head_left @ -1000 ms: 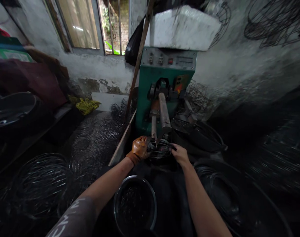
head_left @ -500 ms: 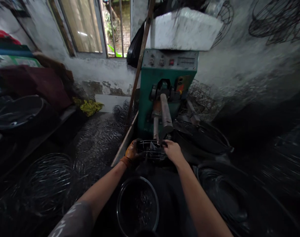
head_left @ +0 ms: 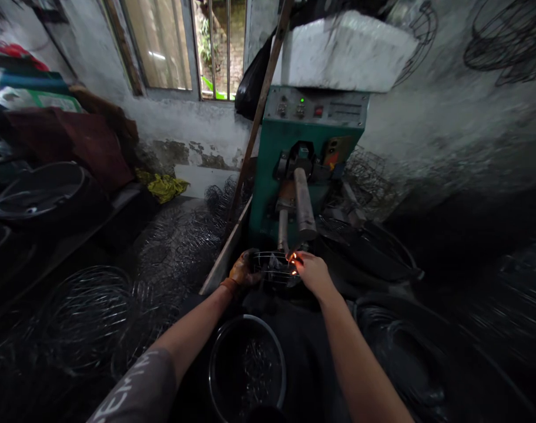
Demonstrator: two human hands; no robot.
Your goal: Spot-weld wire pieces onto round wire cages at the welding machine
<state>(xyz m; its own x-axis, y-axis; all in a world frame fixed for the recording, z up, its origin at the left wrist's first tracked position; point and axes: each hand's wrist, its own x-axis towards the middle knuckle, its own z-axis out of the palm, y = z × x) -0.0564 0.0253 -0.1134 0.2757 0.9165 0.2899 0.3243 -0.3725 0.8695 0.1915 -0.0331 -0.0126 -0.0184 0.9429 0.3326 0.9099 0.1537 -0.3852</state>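
A round wire frame [head_left: 272, 275] is held below the arms of a green spot welding machine [head_left: 268, 153]. On its left side, my left hand [head_left: 244, 270], in an orange-brown glove, is closed around the wire. My right hand [head_left: 311, 270], bare, pinches at the right side of the frame, close beside the welder's electrode tips; the fingertips are partly hidden. Bright orange sparks [head_left: 294, 258] glow at those fingertips. The thick upper arm [head_left: 304, 202] of the machine reaches out just above. A green light [head_left: 302, 100] is lit on the control panel.
A round bowl [head_left: 248, 364] holding small shiny metal pieces sits below my hands. Piles of wire frames [head_left: 89, 317] lie at the left. Dark wire coils [head_left: 404, 352] are at the right. A wooden board [head_left: 226, 249] edges the machine's left side.
Sparks have appeared at my right fingertips, and the green panel light has come on. The view has shifted slightly; both hands keep their hold on the wire frame.
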